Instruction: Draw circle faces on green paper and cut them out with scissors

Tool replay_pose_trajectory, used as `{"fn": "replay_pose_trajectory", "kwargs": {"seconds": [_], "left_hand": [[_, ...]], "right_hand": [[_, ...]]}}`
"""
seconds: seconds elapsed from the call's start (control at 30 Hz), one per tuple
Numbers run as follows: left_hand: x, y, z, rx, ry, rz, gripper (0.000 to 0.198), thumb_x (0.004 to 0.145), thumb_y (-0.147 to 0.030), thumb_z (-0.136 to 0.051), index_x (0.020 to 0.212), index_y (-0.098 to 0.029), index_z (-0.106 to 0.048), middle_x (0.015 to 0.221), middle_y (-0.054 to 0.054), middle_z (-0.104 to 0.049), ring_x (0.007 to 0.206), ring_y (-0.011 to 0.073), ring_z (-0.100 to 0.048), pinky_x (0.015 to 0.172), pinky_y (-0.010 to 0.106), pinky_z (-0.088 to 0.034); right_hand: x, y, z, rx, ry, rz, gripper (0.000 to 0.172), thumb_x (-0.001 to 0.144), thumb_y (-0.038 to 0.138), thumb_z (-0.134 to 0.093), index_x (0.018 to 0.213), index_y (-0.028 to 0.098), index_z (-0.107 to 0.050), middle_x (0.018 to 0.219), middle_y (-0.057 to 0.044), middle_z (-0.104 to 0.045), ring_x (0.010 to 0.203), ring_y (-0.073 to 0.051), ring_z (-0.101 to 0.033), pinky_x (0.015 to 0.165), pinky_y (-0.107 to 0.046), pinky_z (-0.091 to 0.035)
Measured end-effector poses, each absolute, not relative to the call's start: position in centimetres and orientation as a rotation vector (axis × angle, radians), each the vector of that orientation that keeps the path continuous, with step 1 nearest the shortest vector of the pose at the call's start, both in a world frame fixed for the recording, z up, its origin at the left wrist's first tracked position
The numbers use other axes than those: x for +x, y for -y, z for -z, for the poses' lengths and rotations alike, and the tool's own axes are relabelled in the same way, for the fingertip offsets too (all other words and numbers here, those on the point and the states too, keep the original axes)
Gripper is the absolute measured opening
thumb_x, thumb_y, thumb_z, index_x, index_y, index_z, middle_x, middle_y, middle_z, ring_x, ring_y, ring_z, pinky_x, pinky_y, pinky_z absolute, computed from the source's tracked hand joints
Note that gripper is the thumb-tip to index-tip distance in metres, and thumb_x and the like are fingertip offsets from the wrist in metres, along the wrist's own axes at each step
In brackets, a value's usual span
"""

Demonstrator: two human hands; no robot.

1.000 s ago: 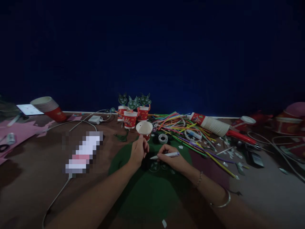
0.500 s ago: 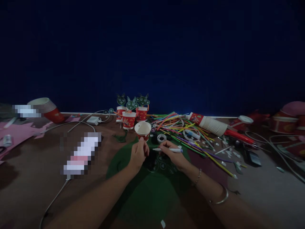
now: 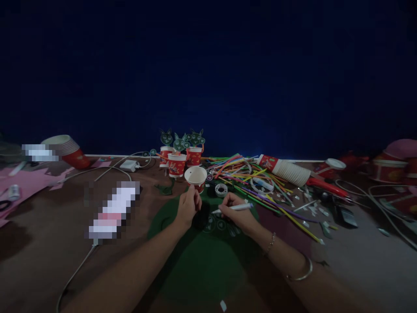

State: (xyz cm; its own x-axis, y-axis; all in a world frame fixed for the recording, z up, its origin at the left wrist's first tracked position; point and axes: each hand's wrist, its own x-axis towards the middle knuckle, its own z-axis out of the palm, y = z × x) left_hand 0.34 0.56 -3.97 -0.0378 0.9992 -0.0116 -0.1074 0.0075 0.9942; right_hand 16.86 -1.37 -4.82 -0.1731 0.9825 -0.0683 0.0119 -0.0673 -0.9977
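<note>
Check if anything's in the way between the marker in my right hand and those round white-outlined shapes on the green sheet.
Nothing visible stands between the marker in your right hand and the round shapes. The white ring and the cup sit farther off, outside that gap.

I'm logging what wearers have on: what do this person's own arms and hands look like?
The left hand and right hand are ungloved, with no sleeves in view. Above the right hand sits a thin chain-like bracelet, then a smooth silver-coloured bangle. No jewellery shows on the left.
</note>
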Motion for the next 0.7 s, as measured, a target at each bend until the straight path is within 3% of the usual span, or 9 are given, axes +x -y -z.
{"fn": "replay_pose_trajectory", "kwargs": {"seconds": [0.2, 0.4, 0.53, 0.7], "left_hand": [[0.36, -0.42, 3.95, 1.089, -1.148, -1.292, 0.052, 0.084, -0.051, -0.036, 0.043, -0.019, -0.034, 0.034, -0.003, -0.039, 0.030, 0.0057, -0.028, 0.032, 0.020, -0.015], [0.30, -0.48, 4.07, 1.087, -1.158, -1.296, 0.051, 0.084, -0.051, -0.036, 0.043, -0.019, -0.033, 0.035, -0.003, -0.040, 0.030, 0.0058, -0.029, 0.032, 0.020, -0.015], [0.22, -0.55, 4.17, 1.098, -1.158, -1.279, 0.051, 0.083, -0.052, -0.036, 0.044, -0.020, -0.028, 0.036, -0.003, -0.040, 0.031, 0.0061, -0.029, 0.032, 0.020, -0.014], [0.19, -0.64, 4.31, 1.104, -1.161, -1.284, 0.052, 0.084, -0.051, -0.036, 0.043, -0.020, -0.027, 0.036, -0.003, -0.040, 0.031, 0.0056, -0.028, 0.032, 0.020, -0.014]], "right_hand": [[16.71, 1.30, 4.76, -1.221, 1.287, -1.290, 0.030, 0.069, 0.038, -0.061, 0.056, 0.021, -0.041, 0.039, 0.008, -0.042, 0.037, -0.007, -0.037, 0.039, -0.020, -0.026], [16.91, 1.21, 4.60, -1.166, 1.217, -1.236, 0.028, 0.066, 0.034, -0.065, 0.058, 0.020, -0.043, 0.047, 0.007, -0.043, 0.043, -0.007, -0.036, 0.042, -0.019, -0.026], [17.32, 0.86, 4.94, -1.260, 1.148, -1.196, 0.034, 0.071, 0.041, -0.060, 0.054, 0.021, -0.038, 0.039, 0.007, -0.041, 0.038, -0.008, -0.036, 0.039, -0.020, -0.024], [17.52, 1.03, 4.87, -1.237, 1.245, -1.129, 0.028, 0.065, 0.032, -0.064, 0.054, 0.021, -0.041, 0.041, 0.008, -0.042, 0.039, -0.007, -0.036, 0.041, -0.019, -0.027]]}}
